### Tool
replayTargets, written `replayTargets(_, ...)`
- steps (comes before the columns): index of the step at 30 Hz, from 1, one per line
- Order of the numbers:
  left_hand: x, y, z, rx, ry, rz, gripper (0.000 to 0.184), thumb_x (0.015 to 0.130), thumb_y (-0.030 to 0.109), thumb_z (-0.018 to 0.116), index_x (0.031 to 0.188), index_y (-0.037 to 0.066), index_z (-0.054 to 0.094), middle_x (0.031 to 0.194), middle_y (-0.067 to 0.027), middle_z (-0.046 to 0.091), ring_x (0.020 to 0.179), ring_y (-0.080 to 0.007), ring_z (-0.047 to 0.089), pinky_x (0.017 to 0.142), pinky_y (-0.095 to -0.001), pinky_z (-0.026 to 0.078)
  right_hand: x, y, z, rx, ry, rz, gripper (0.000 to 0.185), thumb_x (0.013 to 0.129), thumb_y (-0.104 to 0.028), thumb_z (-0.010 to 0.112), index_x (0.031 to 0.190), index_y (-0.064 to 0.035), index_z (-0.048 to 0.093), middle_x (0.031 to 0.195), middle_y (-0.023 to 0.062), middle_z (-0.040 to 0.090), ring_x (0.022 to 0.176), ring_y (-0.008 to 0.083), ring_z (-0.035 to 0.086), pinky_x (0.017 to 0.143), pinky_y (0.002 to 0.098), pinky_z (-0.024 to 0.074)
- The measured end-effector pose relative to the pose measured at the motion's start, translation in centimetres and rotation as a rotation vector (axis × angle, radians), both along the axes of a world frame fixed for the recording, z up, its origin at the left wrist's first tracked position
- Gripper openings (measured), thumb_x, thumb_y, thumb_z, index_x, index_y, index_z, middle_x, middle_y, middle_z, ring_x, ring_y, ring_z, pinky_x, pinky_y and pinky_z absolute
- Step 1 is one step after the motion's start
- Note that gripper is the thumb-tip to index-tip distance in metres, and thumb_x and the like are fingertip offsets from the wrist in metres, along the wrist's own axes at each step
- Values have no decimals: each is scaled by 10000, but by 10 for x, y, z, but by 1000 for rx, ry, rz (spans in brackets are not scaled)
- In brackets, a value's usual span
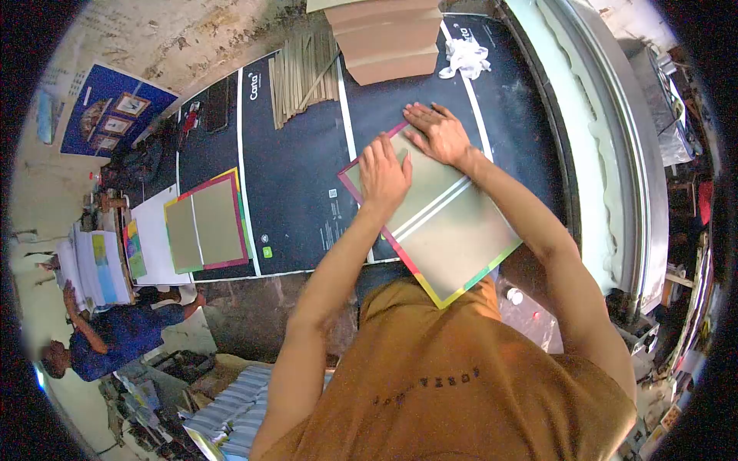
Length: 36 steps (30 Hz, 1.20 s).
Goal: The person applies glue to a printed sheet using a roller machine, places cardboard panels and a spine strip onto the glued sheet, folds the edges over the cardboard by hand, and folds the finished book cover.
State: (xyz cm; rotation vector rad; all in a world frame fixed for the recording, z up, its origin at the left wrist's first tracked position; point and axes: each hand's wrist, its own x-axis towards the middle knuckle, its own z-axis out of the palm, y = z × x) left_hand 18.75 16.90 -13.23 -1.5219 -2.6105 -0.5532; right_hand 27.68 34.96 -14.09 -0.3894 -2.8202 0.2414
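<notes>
A hardcover book case (pixel 457 257), grey boards with two white lines across them, lies tilted at the table's front edge with its inner side up. Folded pink, red, yellow and green paper borders its edges. My left hand (pixel 384 173) rests on the upper left part, its fingers stretched over the pink border. Near the top corner, my right hand (pixel 438 134) lies flat with fingers extended across the far edge. Both palms press on the board, and neither hand grips anything. The case's near corner overhangs the table beside my brown shirt.
More book cases (pixel 219 223) lie to the left. Thin board strips (pixel 300 81), a brown board stack (pixel 388 42) and a crumpled white cloth (pixel 465 58) are at the back. A metal machine (pixel 615 154) borders the right. Another person (pixel 123 338) works at far left.
</notes>
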Motion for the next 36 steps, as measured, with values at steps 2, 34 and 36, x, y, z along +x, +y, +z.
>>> replayTargets(2, -1, -15, 0, -5, 20, -19, 730, 971, 459, 564, 1439, -85, 434, 1395, -263, 466, 1282, -404, 451, 1110, -541, 336, 3, -5, 1, -17, -48, -19, 573, 1013, -443, 513, 1438, -61, 545, 1508, 101, 532, 1428, 221, 457, 1195, 466, 322)
replayTargets(34, -112, 66, 23, 212, 119, 232, 408, 998, 355, 532, 1199, 7, 601, 1312, -215, 559, 1226, -410, 522, 987, -571, 439, 4, -51, 0, 105, 156, -109, 436, 966, -416, 577, 1169, -58, 721, 1308, 109, 682, 1203, 274, 640, 1057, 463, 432)
replayTargets(36, -89, 74, -28, 217, 337, 166, 602, 992, 418, 543, 1408, -13, 483, 1479, -227, 450, 1406, -423, 373, 1161, -590, 273, 5, -52, -2, 94, 118, -114, 419, 958, -403, 586, 1168, -64, 712, 1314, 102, 677, 1212, 268, 633, 1040, 460, 440)
